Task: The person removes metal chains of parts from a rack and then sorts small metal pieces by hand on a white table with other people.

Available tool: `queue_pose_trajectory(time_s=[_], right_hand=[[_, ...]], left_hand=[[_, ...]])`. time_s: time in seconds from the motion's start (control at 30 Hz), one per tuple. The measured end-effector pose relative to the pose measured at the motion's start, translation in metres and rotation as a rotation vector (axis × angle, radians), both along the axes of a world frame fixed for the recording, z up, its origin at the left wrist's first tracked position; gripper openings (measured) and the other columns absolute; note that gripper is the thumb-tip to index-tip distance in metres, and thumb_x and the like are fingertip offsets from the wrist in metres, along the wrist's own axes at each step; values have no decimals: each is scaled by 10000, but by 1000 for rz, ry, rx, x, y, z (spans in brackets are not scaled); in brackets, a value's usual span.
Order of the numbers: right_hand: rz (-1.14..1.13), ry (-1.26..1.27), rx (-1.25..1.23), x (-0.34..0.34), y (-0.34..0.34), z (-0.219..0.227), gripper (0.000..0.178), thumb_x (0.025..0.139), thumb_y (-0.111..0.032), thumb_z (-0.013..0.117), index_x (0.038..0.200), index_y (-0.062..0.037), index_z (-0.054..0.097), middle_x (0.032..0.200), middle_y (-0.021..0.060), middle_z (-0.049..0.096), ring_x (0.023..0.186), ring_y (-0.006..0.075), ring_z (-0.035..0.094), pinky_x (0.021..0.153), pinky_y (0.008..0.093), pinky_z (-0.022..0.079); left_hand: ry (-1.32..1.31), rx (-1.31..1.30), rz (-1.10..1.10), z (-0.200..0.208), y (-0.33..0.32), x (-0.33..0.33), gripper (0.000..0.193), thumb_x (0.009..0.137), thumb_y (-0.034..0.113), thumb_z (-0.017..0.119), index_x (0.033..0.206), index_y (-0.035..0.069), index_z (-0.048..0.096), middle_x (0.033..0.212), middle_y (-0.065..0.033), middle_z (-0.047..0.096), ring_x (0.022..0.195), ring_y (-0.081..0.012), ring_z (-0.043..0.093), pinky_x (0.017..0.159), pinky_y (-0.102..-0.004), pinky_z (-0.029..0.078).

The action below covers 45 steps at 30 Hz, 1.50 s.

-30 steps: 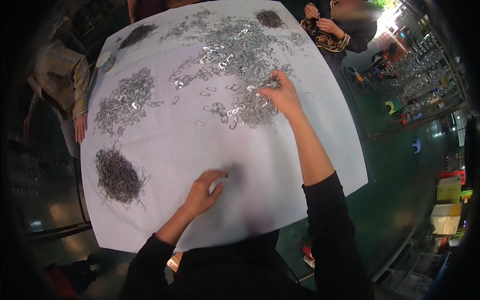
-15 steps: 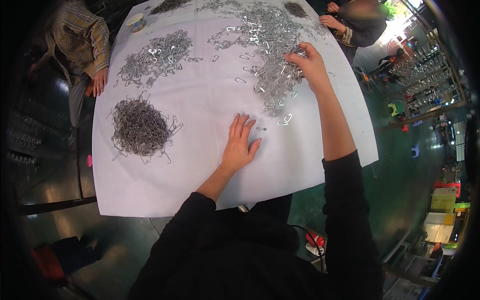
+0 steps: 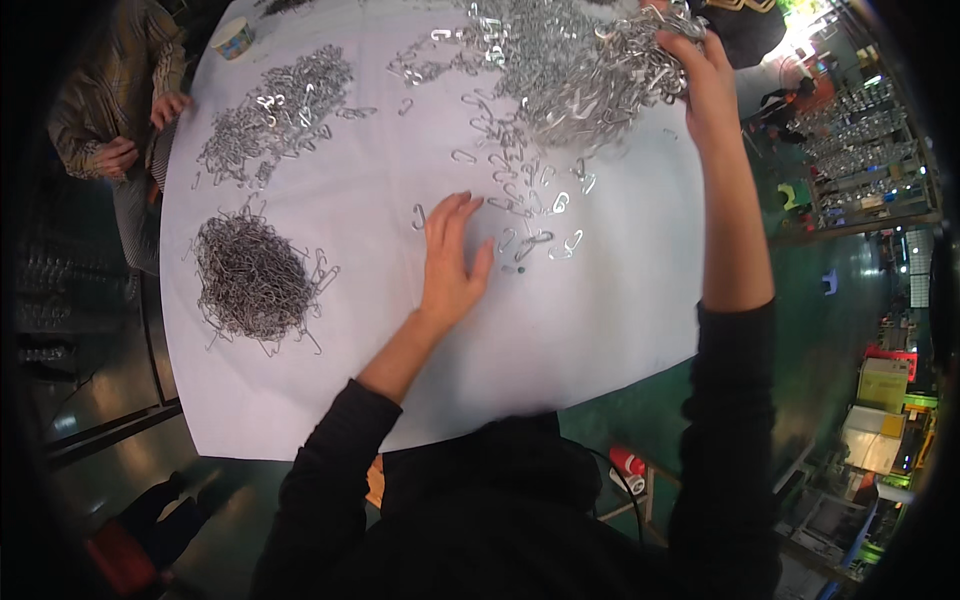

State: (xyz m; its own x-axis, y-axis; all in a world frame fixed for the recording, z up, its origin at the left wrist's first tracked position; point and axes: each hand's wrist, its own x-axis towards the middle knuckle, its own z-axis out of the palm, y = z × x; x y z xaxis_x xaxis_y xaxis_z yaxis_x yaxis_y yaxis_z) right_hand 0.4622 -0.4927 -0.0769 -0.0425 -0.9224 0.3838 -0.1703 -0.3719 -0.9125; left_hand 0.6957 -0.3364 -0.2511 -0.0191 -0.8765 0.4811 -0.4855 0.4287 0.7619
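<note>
My right hand is at the far right of the table, its fingers curled round a handful of silver wire clips. That bunch hangs together at the edge of a large heap of the same bent clips. Below the heap, loose clips lie scattered down the white sheet. My left hand hovers or rests near the middle, fingers spread, holding nothing. A single clip lies just beside its fingertips, and small dark bits lie to its right.
A dense pile of thin dark wire hooks sits at the left, with a pile of silver clips beyond it. A paper cup stands at the far left edge. One person in a plaid sleeve is on the left; another is at the far right.
My right hand has moved away and to the right, lifting a bunch of clips from the heap. More clips now lie scattered near my left hand, which has shifted slightly left.
</note>
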Motion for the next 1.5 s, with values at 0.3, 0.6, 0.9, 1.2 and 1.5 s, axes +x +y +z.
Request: queue_pose_trajectory(time_s=[0.3,0.6,0.9,1.2,1.5], right_hand=[[-207,321,395,-15,-11,-25,255,681,-89,617,919,-30,548,769,45,582,697,119,548,611,235,422],[-80,-203,-160,40,20,24,261,713,-57,591,965,5,559,878,53,588,823,129,550,738,248,426],[10,355,330,8,26,5,321,681,-109,650,974,-3,575,803,82,618,768,113,561,656,249,442],[-105,73,73,-29,16,-27,329,693,-84,591,1012,-1,573,869,60,616,728,121,560,645,250,452],[-134,130,84,-40,-9,-12,184,742,-61,566,920,-17,575,770,39,596,688,121,563,590,234,439]], left_hand=[[-148,33,-168,-5,-29,-23,335,714,38,634,1035,37,538,1003,-115,541,945,-264,491,809,-341,417],[1357,1030,-368,34,-128,-79,438,891,328,453,1194,12,434,1150,-167,497,1110,-316,461,887,-453,448],[1119,940,-575,66,-141,-35,473,832,250,563,1217,16,419,1110,-123,534,907,-261,579,754,-411,508],[399,715,-221,56,-169,-47,491,797,198,607,1228,45,430,1125,-111,511,944,-164,539,725,-320,474],[-308,302,56,18,-120,-14,313,739,143,611,1051,121,592,980,-75,617,870,-256,589,701,-346,475]])
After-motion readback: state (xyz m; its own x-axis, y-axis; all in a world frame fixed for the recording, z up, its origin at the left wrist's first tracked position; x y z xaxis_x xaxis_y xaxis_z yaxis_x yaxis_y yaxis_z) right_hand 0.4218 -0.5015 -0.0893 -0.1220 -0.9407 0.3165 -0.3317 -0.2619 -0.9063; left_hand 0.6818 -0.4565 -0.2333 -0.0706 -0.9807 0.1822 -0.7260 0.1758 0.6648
